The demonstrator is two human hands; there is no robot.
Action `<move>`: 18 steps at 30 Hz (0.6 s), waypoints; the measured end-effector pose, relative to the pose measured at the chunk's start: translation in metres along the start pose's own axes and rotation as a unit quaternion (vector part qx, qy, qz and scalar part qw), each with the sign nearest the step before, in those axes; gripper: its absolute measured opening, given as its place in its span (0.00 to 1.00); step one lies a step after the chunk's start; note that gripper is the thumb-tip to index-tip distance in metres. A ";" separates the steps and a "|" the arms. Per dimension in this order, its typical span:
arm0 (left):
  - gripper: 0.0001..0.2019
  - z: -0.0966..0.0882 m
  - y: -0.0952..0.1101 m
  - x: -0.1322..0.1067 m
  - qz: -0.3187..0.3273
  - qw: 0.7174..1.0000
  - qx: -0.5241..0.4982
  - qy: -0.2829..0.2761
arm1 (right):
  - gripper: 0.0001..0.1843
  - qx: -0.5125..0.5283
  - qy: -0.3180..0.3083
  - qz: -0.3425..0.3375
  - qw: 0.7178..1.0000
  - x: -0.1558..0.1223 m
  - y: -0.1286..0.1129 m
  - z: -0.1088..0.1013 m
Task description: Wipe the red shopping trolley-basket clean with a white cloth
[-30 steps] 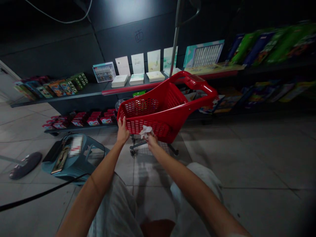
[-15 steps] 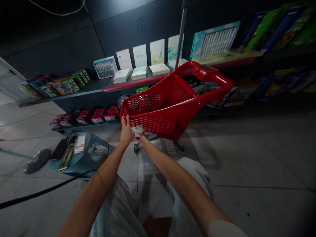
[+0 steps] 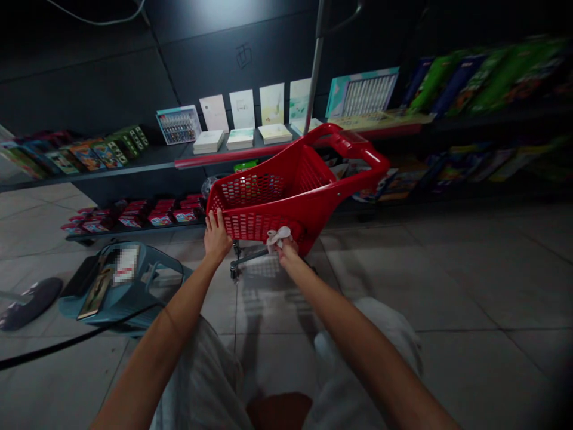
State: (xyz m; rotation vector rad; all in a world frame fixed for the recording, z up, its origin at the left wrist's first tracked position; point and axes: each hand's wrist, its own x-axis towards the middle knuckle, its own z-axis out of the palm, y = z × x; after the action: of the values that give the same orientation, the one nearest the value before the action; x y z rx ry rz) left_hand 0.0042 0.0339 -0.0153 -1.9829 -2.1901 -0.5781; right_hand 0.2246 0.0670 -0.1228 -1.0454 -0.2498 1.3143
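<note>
Red shopping cart [image 3: 290, 200] stands on the tiled floor [image 3: 447, 280] just ahead of both hands, its perforated basket tipped so the handle [image 3: 358, 146] rises up and away to the right of them. The left hand [image 3: 216, 236] is closed over the near left corner of the basket rim, fingers curled onto the plastic. The right hand [image 3: 287, 251] sits a little to the right of it and slightly lower, clenched around a crumpled white cloth [image 3: 277, 236] that is pressed against the basket's near side wall. The two hands are apart, with a stretch of the cart's mesh between them. Below and between them the cart's grey metal undercarriage [image 3: 244, 260] shows. Left of the left hand and lower down, a teal plastic basket [image 3: 134, 286] lies on the floor, and a black cable [image 3: 67, 352] runs beneath it. Beyond the hands, behind the cart, a dark shelf [image 3: 134, 164] carries greeting cards [image 3: 242, 110], with red boxes [image 3: 147, 215] on a low ledge off to the left of the left hand. A metal pole [image 3: 313, 65] rises behind the cart.
</note>
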 end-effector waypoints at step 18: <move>0.44 -0.003 0.002 0.010 0.009 0.999 -0.048 0.012 | 0.15 -0.003 0.095 -0.102 0.990 -0.001 -0.127 -0.077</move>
State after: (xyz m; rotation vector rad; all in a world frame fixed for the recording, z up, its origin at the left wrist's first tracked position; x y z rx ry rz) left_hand 0.0039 0.0423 -0.0085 -2.0295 -2.1663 -0.7120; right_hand 0.3611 0.0422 -0.0706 -1.1117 -0.2109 1.0238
